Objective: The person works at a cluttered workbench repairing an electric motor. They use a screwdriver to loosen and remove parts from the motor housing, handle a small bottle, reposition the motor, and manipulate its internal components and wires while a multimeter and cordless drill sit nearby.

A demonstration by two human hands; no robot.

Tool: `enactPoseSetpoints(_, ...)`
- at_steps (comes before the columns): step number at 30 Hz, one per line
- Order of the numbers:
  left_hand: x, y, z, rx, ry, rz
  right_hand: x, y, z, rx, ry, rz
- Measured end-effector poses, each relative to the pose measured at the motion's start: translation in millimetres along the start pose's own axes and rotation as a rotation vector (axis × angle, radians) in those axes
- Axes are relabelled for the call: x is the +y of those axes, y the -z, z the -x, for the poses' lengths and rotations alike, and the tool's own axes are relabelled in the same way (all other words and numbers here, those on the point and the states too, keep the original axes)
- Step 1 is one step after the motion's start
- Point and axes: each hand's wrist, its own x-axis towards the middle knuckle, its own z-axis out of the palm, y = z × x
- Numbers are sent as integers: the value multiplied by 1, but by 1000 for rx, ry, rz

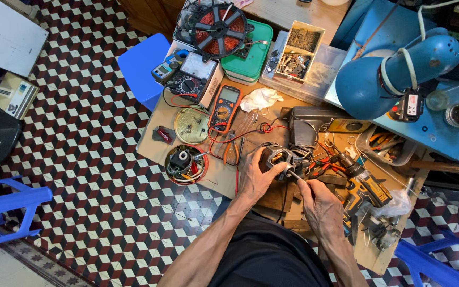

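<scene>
— While both arms reach out over the bench point(197, 175), what does the left hand point(258, 178) grip?

— Its fingers curl around a small motor point(281, 158) and hold it just above the bench, near the middle of the near edge. The thumb lies along the motor's right side.

— And the right hand point(319, 204)?

— It sits just right of the motor, fingers pressed together in a pinch on a thin metal shaft point(295, 176) that sticks out of the motor toward the person. Whether it is a tool or part of the motor, I cannot tell.

— What lies around them?

— Left of the motor stands a round tin point(186, 165) full of wires and parts, and beyond that a pale disc point(191, 125). An orange meter point(225, 108) lies farther off, its red leads point(251, 133) trailing toward the motor. A white rag point(260, 99) is just right of the meter.

— Farther back?

— A black meter point(192, 79) with a dial, a green box point(251, 50), and a black reel point(218, 31) of copper wire on top of it. At far right a blue lamp point(399, 72) leans over the bench.

— And near right?

— A yellow drill point(365, 186) lies just right of the right hand, with pliers point(322, 167) between it and the motor. A blue stool point(144, 66) stands to the far left of the bench on the checkered floor point(91, 159).
</scene>
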Motion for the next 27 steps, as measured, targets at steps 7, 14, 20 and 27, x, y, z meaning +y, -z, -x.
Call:
enactPoseSetpoints(7, 5, -2, 5, 35, -44, -26, 12, 2, -2, 13, 88, -77)
enactPoseSetpoints(14, 12, -1, 6, 10, -13, -74, 20, -2, -9, 8, 104, -104)
enactPoseSetpoints(20, 28, 4, 3, 21, 26, -11, 17, 7, -11, -18, 99, -151)
enactPoseSetpoints(27, 58, -1, 3, 50, -56, -135, 26, 21, -8, -12, 8, -190)
